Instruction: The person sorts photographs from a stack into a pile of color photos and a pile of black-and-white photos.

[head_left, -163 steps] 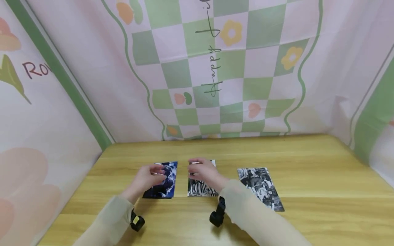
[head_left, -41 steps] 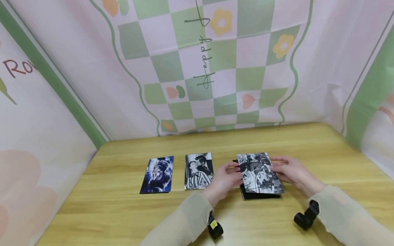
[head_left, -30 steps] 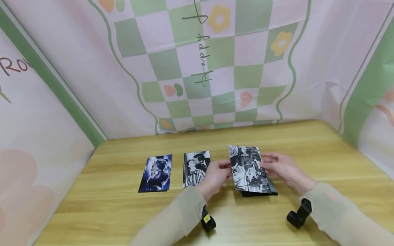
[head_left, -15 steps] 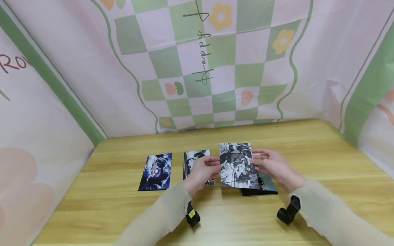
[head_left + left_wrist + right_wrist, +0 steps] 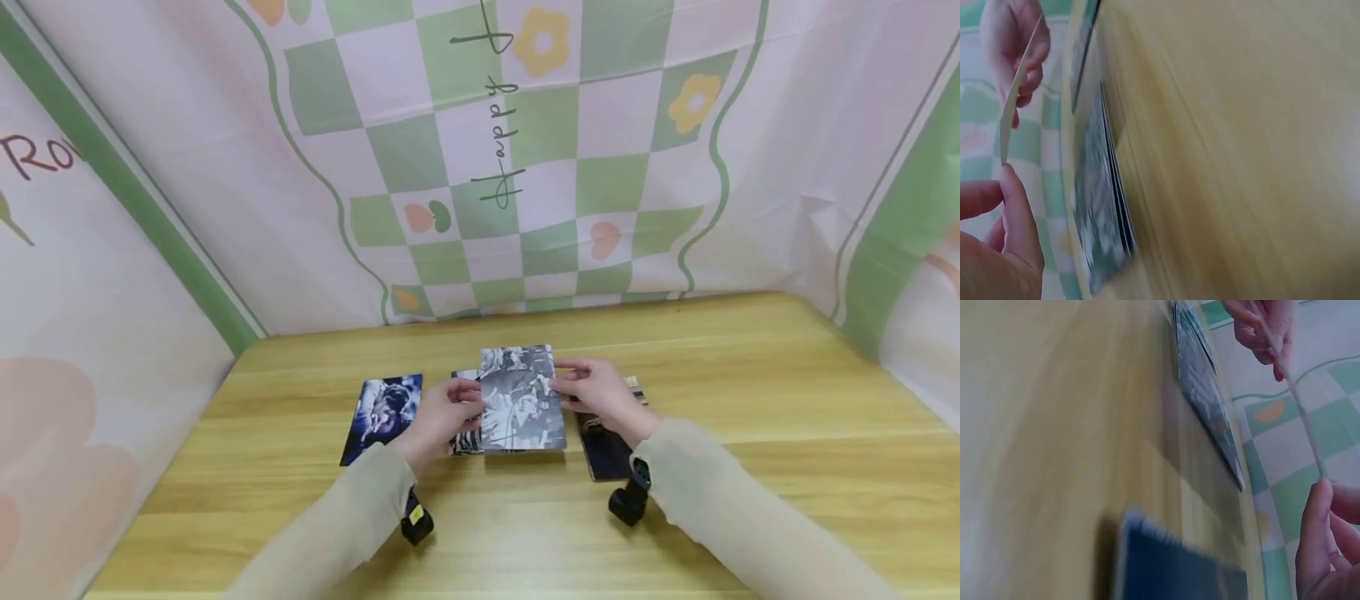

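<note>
A black-and-white photo card (image 5: 521, 400) is held up between both hands, above the table. My left hand (image 5: 442, 412) pinches its left edge between thumb and fingers, and my right hand (image 5: 596, 392) pinches the right edge. Seen edge-on in the left wrist view, the card (image 5: 1011, 112) is thin and clear of the pile below. Under it lies the middle pile of photo cards (image 5: 467, 442), striped at its lower part and mostly covered in the head view. At the left is a blue-toned card pile (image 5: 375, 404); at the right, a dark card (image 5: 607, 454) is partly hidden behind my right hand.
The piles lie on a light wooden table (image 5: 735, 375). A printed curtain (image 5: 547, 142) with green checks and flowers hangs behind its far edge, and more cloth (image 5: 90, 400) closes the left side. Black wrist cameras (image 5: 630, 502) sit low at both cuffs.
Both hands have lifted the black-and-white card off the right pile and carried it left over the middle pile. A dark card now shows on the right pile.
</note>
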Tool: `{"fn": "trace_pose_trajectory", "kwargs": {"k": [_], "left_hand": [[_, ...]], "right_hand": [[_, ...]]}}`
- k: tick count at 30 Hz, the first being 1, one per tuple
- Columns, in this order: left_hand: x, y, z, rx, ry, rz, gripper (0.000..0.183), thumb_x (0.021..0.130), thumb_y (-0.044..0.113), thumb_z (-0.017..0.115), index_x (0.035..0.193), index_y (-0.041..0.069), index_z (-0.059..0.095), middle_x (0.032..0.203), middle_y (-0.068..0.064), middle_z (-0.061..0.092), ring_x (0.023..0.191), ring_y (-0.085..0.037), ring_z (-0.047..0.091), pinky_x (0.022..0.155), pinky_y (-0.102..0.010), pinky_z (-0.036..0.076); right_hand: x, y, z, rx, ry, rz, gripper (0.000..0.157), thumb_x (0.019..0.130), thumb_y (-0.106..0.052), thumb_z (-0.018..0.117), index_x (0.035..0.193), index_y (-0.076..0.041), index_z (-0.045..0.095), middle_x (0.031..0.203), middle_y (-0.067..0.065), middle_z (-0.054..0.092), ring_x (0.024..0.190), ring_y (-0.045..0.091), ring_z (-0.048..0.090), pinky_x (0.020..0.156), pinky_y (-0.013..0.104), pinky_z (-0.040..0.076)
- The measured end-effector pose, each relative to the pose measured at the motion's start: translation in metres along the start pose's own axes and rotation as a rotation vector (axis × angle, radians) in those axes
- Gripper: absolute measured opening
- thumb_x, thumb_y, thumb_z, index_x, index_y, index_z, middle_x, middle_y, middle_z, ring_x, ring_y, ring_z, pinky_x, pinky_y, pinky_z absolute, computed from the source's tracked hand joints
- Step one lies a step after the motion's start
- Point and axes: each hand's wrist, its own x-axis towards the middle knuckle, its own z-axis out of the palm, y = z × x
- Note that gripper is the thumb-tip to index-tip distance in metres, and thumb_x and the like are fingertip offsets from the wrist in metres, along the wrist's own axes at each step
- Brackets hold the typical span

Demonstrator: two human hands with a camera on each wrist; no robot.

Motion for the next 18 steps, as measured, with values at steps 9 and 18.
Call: {"fn": "trace_pose_trajectory", "kwargs": {"k": [9,18], "left_hand": [[0.003,-0.015,-0.029,0.115,0.025,-0.025,0.032,0.088,-0.002,0.061,0.12,-0.006,0.058,0.095,-0.011,0.058,0.079,-0.016,0.06,0.072,-0.027,0.059],[0.007,-0.019,-0.041,0.179,0.029,-0.05,0.037,0.086,-0.006,0.062,0.123,-0.004,0.058,0.1,-0.015,0.062,0.08,-0.017,0.063,0.073,-0.028,0.06]], "right_hand": [[0.017,-0.003,0.03,0.009,-0.037,0.004,0.046,0.087,0.004,0.061,0.132,0.006,0.049,0.112,0.024,0.059,0.073,0.012,0.061,0.066,0.025,0.06],[0.031,0.003,0.045,0.005,-0.046,0.027,0.044,0.089,0.003,0.059,0.132,0.006,0.049,0.109,0.025,0.062,0.067,0.012,0.062,0.061,0.025,0.059]]}}
